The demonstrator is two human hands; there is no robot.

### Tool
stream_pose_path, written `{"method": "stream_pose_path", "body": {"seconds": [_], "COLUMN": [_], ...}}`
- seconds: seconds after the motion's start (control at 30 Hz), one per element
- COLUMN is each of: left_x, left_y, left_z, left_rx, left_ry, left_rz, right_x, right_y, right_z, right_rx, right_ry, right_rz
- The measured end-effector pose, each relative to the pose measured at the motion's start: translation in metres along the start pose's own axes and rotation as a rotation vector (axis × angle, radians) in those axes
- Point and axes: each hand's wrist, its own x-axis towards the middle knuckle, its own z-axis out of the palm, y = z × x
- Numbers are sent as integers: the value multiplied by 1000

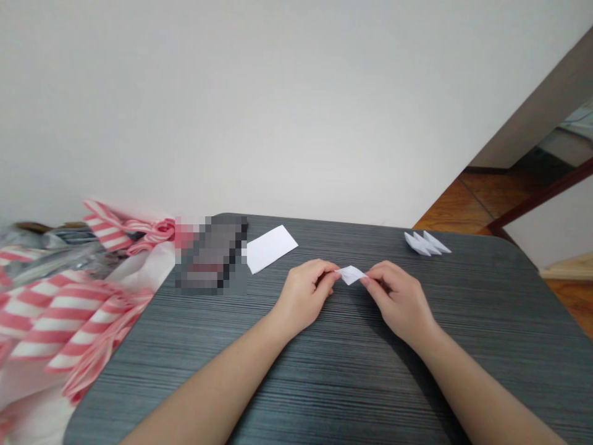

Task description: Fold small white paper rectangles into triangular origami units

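Observation:
A small folded piece of white paper (351, 274) is held just above the dark grey table (324, 371), near its middle. My left hand (306, 296) pinches its left end with curled fingers. My right hand (398, 300) pinches its right end between thumb and fingertips. Both hands rest low over the tabletop, close together.
A flat white paper sheet (270, 248) lies at the back left of the table, next to a blurred dark object (210, 253). Several folded white paper pieces (425, 243) sit at the back right. Red-and-white striped plastic bags (69, 309) pile up off the table's left edge. A white wall stands behind.

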Motion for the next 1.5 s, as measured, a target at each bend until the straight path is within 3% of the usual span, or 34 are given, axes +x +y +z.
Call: {"method": "stream_pose_path", "body": {"seconds": [0.5,0.77,1.27,1.4,1.5], "left_x": [1,3,4,4,4], "left_y": [-1,-1,0,0,-1], "left_z": [1,1,2,6,8], "left_rx": [16,-72,-113,-225,-255], "left_ry": [24,42,31,83,80], "left_rz": [-14,-105,-140,-210,-203], "right_x": [-1,1,4,7,11], "right_y": [5,8,11,25,43], "right_z": [1,-3,-9,-22,-39], "right_rx": [-8,-57,-110,-205,-407], "right_ry": [-15,-49,-49,28,158], "right_rz": [7,-13,-64,-71,-15]}}
